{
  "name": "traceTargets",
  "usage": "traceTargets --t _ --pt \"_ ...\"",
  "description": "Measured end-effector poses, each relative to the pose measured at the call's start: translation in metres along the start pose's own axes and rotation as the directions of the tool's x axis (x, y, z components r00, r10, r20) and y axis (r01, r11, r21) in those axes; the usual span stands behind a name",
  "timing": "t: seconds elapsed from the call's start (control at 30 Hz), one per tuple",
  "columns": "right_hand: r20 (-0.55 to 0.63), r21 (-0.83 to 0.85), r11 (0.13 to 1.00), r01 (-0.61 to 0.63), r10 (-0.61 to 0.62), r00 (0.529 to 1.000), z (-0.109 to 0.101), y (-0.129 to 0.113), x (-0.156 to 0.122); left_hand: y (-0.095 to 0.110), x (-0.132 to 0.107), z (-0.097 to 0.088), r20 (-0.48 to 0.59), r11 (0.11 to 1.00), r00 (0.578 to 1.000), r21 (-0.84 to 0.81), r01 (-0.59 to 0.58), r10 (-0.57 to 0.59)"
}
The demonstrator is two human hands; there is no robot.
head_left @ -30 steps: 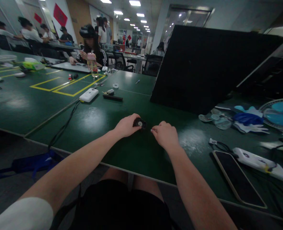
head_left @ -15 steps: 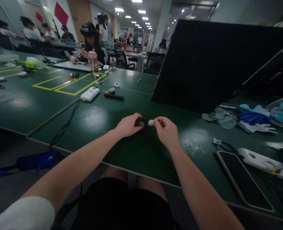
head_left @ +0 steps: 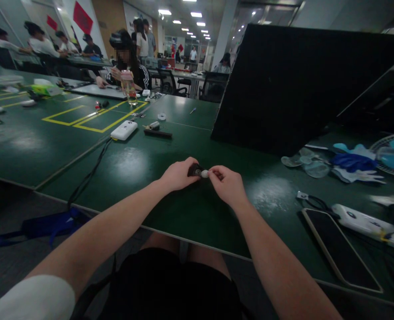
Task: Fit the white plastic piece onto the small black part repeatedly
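My left hand (head_left: 178,174) is closed around a small black round part (head_left: 194,169) that rests on the green table (head_left: 133,164). My right hand (head_left: 228,186) pinches a small white piece (head_left: 204,174) and holds it right against the black part. Both hands meet near the table's middle, in front of me.
A big black panel (head_left: 283,89) leans behind my hands. To the right lie a phone (head_left: 340,249), a white power strip (head_left: 367,224), blue gloves (head_left: 352,162), clear fan blades (head_left: 303,163) and a fan guard (head_left: 393,155). A white box (head_left: 124,130) and cable sit left. Other people work at far tables.
My right hand lifted a small white piece off the table, then brought it down against the black part in my left hand. The left hand stayed put.
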State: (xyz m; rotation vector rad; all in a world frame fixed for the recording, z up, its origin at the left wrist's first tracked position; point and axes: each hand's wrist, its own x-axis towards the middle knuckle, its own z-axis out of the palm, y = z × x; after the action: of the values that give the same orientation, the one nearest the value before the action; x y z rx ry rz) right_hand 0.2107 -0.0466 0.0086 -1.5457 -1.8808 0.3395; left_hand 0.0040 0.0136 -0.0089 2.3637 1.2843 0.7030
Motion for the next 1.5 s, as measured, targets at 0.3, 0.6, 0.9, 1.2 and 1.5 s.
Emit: traceTargets --t 0.3,0.6,0.9,1.2,1.5 --pt "0.072 -0.151 0.980 -0.126 0.138 0.988 -0.001 -0.005 0.001 0.004 -0.001 -0.002 0.047 0.999 0.999 -0.050 -0.014 0.016" --pt "-0.084 -0.079 0.949 -0.304 0.298 0.951 -0.014 -0.005 0.004 0.006 -0.002 -0.003 0.055 0.998 0.998 -0.061 -0.014 0.017" --pt "-0.055 -0.086 0.914 -0.397 0.394 0.918 -0.012 0.004 0.008 0.000 0.000 -0.002 0.023 0.997 0.999 -0.054 -0.047 0.049" --pt "-0.028 -0.082 0.889 -0.451 0.450 0.893 -0.013 0.014 0.011 -0.003 0.001 -0.005 0.008 0.996 1.000 -0.083 -0.018 0.019" --pt "-0.084 0.067 0.902 -0.426 0.430 0.899 -0.020 0.028 0.010 -0.055 -0.013 -0.037 -0.105 0.980 0.974 -0.030 0.197 -0.199"
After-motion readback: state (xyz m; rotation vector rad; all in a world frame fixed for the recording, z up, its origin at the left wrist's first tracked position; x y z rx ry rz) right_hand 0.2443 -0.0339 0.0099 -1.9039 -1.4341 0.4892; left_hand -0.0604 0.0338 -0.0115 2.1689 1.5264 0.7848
